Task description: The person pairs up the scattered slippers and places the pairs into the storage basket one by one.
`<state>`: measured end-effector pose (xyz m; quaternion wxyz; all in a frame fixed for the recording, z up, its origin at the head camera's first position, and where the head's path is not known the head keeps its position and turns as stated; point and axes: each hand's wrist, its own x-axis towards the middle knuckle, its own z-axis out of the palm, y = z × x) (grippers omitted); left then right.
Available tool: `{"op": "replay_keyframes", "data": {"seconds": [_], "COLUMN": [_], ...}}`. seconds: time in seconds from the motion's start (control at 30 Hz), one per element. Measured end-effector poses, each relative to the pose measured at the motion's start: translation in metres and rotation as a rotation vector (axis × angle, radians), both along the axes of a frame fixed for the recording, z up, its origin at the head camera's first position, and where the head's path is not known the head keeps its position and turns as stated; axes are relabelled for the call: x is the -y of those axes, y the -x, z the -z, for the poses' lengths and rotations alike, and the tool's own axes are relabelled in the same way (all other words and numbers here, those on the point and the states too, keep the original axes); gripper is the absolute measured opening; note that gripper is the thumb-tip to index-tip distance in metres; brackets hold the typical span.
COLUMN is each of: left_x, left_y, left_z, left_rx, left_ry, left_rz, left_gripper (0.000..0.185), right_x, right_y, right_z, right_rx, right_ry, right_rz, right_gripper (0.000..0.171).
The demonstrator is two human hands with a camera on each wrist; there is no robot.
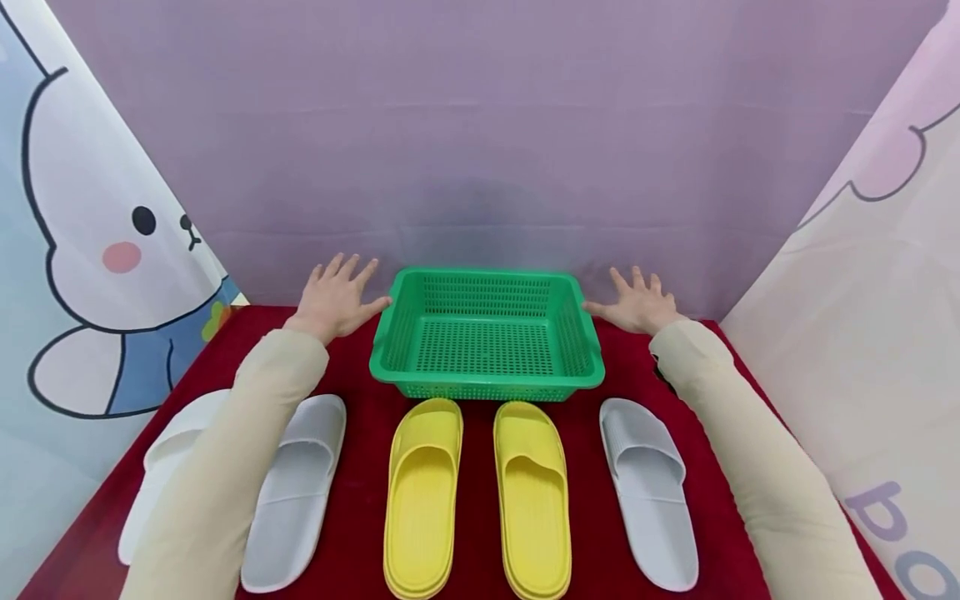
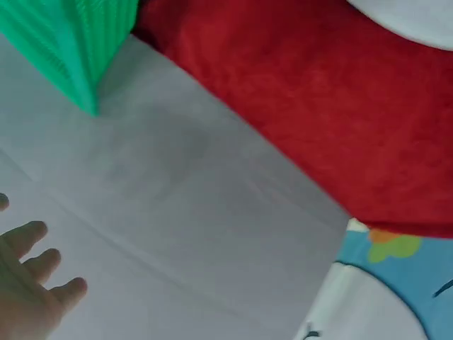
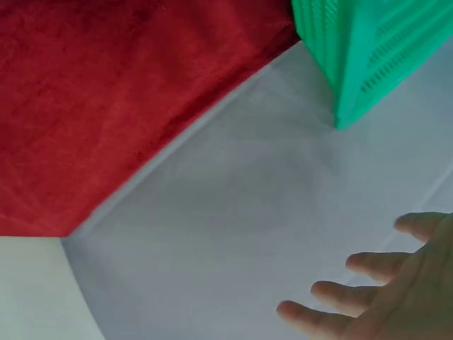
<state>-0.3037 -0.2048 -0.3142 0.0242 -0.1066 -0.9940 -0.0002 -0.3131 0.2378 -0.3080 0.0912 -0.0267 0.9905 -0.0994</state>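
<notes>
A green plastic basket [image 1: 487,387] with slotted walls stands at the back of the red cloth, nothing inside it. My left hand [image 1: 333,302] is spread beside its left end, the thumb tip at or very near the rim. On the other side my right hand [image 1: 636,305] is spread too, its thumb close to the right rim; contact cannot be told. In the left wrist view the fingers [image 2: 42,265] are splayed, holding nothing. The right wrist view likewise shows spread fingers [image 3: 333,297] near the basket's corner [image 3: 347,92].
Two yellow slippers [image 1: 423,508] [image 1: 536,508] lie before the basket. A grey slipper [image 1: 652,500] is at right, another grey slipper [image 1: 292,508] at left. The left sleeve partly covers a white slipper [image 1: 161,462]. A purple curtain [image 1: 480,125] hangs behind; printed cloths flank both sides.
</notes>
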Motion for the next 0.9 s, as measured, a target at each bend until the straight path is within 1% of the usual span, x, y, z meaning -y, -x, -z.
{"op": "replay_keyframes", "data": {"seconds": [0.1,0.17,0.3,0.47,0.53,0.67,0.7,0.8,0.9], "left_x": [-0.005,-0.008,-0.011,-0.010,-0.009,-0.010,-0.011,-0.011,-0.011], "left_y": [-0.007,-0.013,-0.030,-0.052,-0.059,-0.072,-0.075,-0.086,-0.098], "left_z": [-0.005,-0.007,-0.010,-0.011,-0.010,-0.005,-0.004,0.003,0.011], "left_rx": [-0.025,-0.083,-0.228,-0.365,-0.436,-0.604,-0.633,-0.682,-0.681], "left_ry": [0.038,0.067,0.105,0.055,0.014,-0.071,-0.084,-0.103,-0.100], "left_rz": [0.037,0.096,0.239,0.360,0.421,0.552,0.575,0.635,0.683], "left_gripper": [0.073,0.071,0.063,0.051,0.043,0.029,0.027,0.025,0.025], "right_x": [-0.001,-0.001,0.000,0.006,0.008,0.012,0.014,0.018,0.023], "right_y": [-0.006,-0.011,-0.025,-0.046,-0.055,-0.069,-0.072,-0.085,-0.099], "right_z": [-0.004,-0.005,-0.006,-0.008,-0.008,-0.007,-0.007,-0.004,0.002], "right_rx": [-0.037,-0.091,-0.221,-0.317,-0.345,-0.408,-0.413,-0.422,-0.419], "right_ry": [-0.023,-0.031,-0.012,0.036,0.043,0.061,0.066,0.084,0.084], "right_rz": [-0.034,-0.064,-0.113,-0.162,-0.189,-0.244,-0.258,-0.307,-0.355], "right_gripper": [0.091,0.087,0.077,0.065,0.061,0.052,0.051,0.047,0.046]}}
